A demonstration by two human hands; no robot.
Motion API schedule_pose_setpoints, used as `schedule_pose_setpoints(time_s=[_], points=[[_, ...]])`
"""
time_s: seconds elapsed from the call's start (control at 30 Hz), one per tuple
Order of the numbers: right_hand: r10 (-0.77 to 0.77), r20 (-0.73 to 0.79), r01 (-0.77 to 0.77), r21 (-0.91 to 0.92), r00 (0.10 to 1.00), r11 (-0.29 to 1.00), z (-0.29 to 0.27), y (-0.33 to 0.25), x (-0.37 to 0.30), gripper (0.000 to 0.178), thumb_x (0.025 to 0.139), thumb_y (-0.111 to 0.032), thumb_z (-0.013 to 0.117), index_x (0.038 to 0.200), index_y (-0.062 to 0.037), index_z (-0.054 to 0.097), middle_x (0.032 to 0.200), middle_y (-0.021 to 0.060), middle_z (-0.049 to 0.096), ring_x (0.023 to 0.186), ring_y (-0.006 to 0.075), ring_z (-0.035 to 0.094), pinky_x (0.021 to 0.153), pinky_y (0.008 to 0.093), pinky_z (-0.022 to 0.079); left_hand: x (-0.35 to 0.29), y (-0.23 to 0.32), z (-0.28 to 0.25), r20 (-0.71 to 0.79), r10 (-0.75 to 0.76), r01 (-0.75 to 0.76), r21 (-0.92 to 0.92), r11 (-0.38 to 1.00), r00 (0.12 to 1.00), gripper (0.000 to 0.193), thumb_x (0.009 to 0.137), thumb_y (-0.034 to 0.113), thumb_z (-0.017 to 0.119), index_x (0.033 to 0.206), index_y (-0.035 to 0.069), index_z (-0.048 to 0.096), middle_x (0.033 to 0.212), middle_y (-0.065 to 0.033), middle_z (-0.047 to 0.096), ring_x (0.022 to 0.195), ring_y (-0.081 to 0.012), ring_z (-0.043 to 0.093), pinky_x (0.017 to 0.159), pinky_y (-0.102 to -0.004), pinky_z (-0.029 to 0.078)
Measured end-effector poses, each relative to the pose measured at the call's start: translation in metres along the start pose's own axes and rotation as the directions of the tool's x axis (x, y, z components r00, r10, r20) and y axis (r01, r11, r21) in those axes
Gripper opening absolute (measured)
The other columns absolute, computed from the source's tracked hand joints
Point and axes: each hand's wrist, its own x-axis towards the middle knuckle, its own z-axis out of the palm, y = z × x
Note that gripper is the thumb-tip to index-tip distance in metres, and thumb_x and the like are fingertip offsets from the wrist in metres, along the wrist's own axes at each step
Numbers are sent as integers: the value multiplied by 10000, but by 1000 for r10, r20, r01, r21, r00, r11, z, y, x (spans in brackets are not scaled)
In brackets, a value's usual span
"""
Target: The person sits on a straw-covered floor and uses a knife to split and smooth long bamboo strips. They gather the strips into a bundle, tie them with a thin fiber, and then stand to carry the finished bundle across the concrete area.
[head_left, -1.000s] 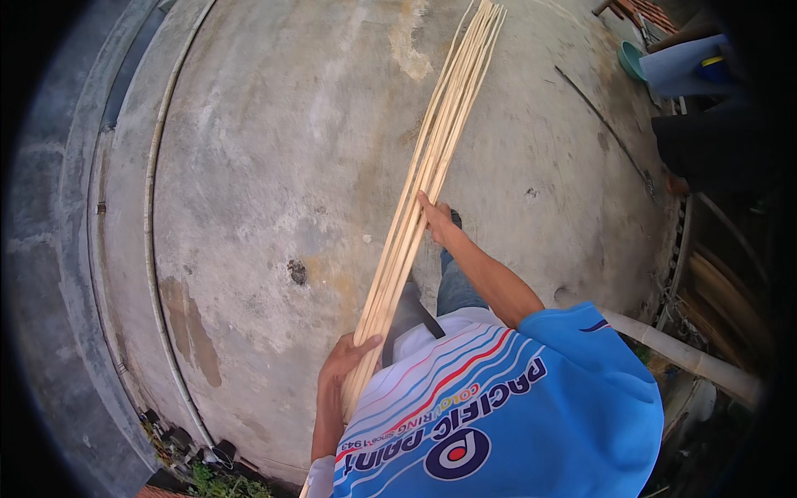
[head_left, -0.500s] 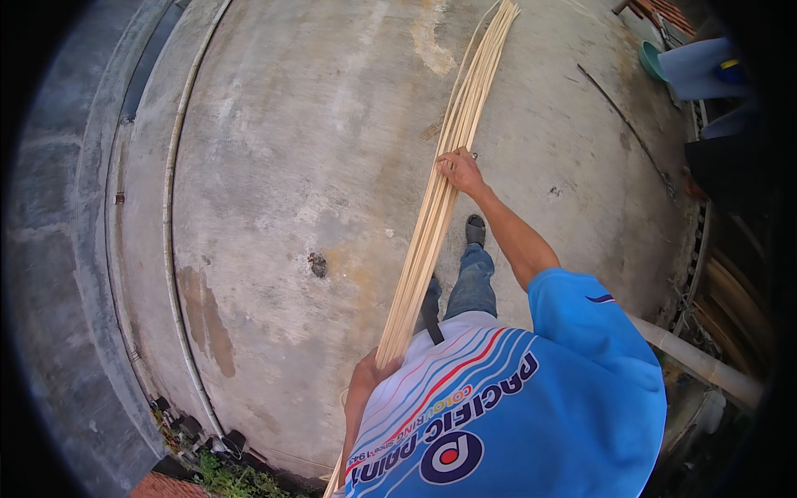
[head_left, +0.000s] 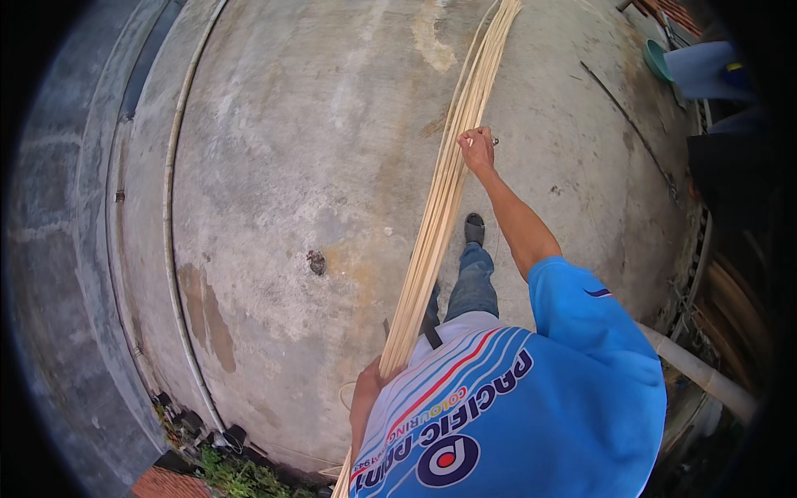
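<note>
A long bundle of thin, pale bamboo strips [head_left: 437,228] runs slantwise from beside my waist to the far edge of the view. My left hand [head_left: 371,381] is wrapped round its near part, close to my left side, and the shirt partly covers that hand. Farther along, my right hand [head_left: 476,151] is closed in a pinch at the bundle's right edge; its fingertips are too small to show how many strips they hold. Beyond that hand, one strip [head_left: 458,87] bows out from the bundle's left side. The strips' near ends pass behind my left arm.
Stained concrete floor [head_left: 274,166] lies under the bundle, with my right foot [head_left: 474,228] on it. A long pole [head_left: 171,174] lies at left. At right are a thin dark rod [head_left: 628,124], a green basin [head_left: 656,61] and a thick pale pole [head_left: 706,373]. Plants [head_left: 232,473] grow lower left.
My right hand has slid farther along the bundle, away from me and slightly right, its fingers now more bunched. The left hand keeps its grip, and the bundle has shifted slightly right.
</note>
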Motion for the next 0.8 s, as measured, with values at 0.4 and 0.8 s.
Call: schedule_pose_setpoints(time_s=[0.4, 0.8], points=[[-139, 342, 251, -308, 929, 918, 2, 25, 2, 202, 963, -283, 627, 1089, -175, 742, 1519, 137, 387, 1396, 404, 380, 1074, 545, 419, -8, -4, 18, -46, -85, 71, -245, 967, 995, 289, 916, 125, 741, 1175, 6, 692, 1000, -118, 755, 913, -131, 681, 830, -300, 521], [-221, 197, 254, -161, 955, 954, 40, 37, -25, 314, 973, -308, 601, 945, -12, 699, 1499, 235, 348, 1445, 467, 209, 1080, 654, 292, -5, -9, 17, -78, -15, 16, 14, 1000, 997, 354, 887, 220, 772, 1163, 15, 692, 975, -182, 752, 915, -229, 734, 807, -344, 539]])
